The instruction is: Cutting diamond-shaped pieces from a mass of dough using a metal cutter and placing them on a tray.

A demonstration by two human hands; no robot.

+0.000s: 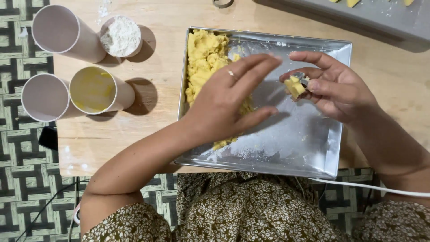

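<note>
Now right hand (333, 87) pinches yellow dough piece (294, 87) over tray (295, 148)

Item count, head view:

- Hands: two, the left hand (228, 101) and the right hand (333, 87).
- Metal tray (313, 154): one.
- White cups: four, namely one holding flour (120, 36), one with yellow residue (96, 89), and two showing no contents (60, 32) (45, 97).
- Wooden board (134, 134): one.
- Yellow dough mass (205, 56): one.
- Small dough piece (295, 86): one.
- Finger ring (231, 73): one.
</note>
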